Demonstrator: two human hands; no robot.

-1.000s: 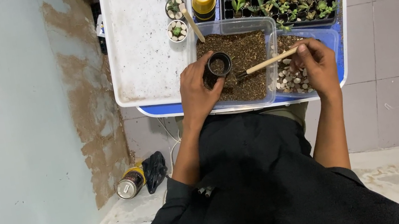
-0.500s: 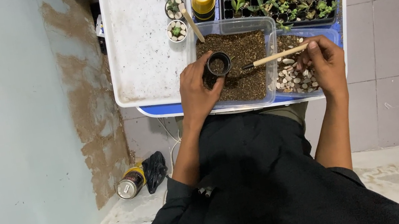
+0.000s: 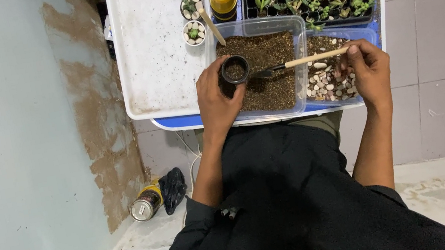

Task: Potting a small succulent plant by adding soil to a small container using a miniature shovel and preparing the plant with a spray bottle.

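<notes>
The left hand (image 3: 216, 98) wrapped its fingers (image 3: 212, 73) around the small black pot (image 3: 235, 71), held over the clear soil tub (image 3: 268, 68). At three o'clock, the right hand (image 3: 368, 70) pinched the wooden-handled scoop (image 3: 308, 59), tip beside the pot's rim.

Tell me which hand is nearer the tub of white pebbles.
Right. The right hand hovers over the pebble tub, holding a wooden-handled tool; the left hand grips a small black pot over the soil tub.
</notes>
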